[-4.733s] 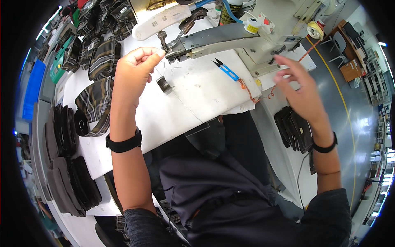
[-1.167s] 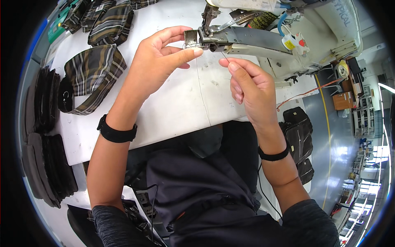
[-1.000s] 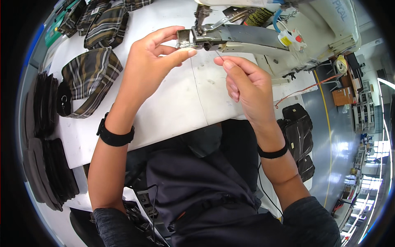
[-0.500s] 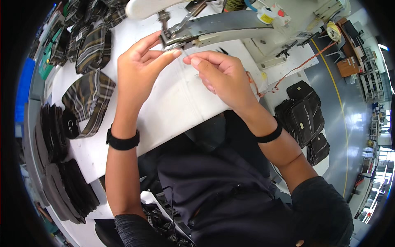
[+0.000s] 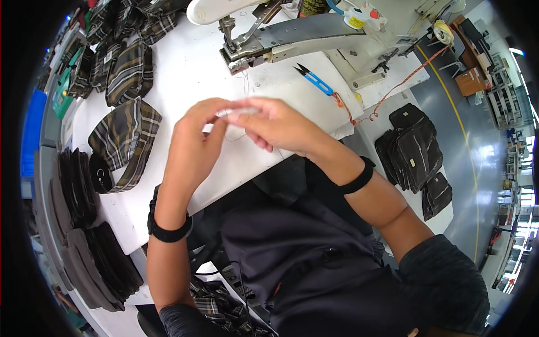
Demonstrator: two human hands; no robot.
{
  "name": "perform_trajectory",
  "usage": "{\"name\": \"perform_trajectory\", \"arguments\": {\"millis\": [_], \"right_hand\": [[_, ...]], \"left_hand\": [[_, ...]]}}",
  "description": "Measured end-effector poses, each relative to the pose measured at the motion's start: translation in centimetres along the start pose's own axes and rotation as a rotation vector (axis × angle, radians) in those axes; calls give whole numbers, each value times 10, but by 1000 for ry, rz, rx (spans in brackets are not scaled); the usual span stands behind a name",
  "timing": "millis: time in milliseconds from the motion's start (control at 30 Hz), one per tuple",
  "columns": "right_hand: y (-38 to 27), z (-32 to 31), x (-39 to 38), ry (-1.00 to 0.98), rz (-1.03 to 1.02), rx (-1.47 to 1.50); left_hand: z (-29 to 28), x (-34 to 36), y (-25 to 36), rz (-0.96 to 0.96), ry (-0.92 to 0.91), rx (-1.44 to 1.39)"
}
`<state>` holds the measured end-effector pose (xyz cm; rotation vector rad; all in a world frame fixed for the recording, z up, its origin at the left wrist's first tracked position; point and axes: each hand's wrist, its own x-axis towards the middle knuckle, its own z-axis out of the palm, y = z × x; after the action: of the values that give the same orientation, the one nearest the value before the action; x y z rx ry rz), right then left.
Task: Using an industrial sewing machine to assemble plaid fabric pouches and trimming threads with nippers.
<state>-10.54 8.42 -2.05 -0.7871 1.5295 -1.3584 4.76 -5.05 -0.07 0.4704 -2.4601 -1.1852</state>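
Over the white tabletop [image 5: 182, 70], just short of the sewing machine arm [image 5: 314, 35] and left of blue-handled snips [image 5: 320, 84], bringing left hand [image 5: 195, 140] and right hand [image 5: 275, 123] together at the fingertips, with right thumb and forefinger pinched on a small pale piece [image 5: 226, 112], blurred, between both. Cannot tell the left grip, for blur and overlap. Just below, trailing a loop of thin thread [image 5: 234, 139].

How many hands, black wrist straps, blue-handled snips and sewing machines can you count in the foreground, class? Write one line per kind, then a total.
Hands: 2
Black wrist straps: 2
Blue-handled snips: 1
Sewing machine: 1
Total: 6
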Motion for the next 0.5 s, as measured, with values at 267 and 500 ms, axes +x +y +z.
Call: {"name": "perform_trajectory", "arguments": {"millis": [267, 500], "right_hand": [[21, -10, -9, -54, -238, -350], [43, -11, -12, -7, -326, -120]], "left_hand": [[-25, 63, -14, -268, 614, -579], [47, 138, 12, -311, 592, -1326]]}}
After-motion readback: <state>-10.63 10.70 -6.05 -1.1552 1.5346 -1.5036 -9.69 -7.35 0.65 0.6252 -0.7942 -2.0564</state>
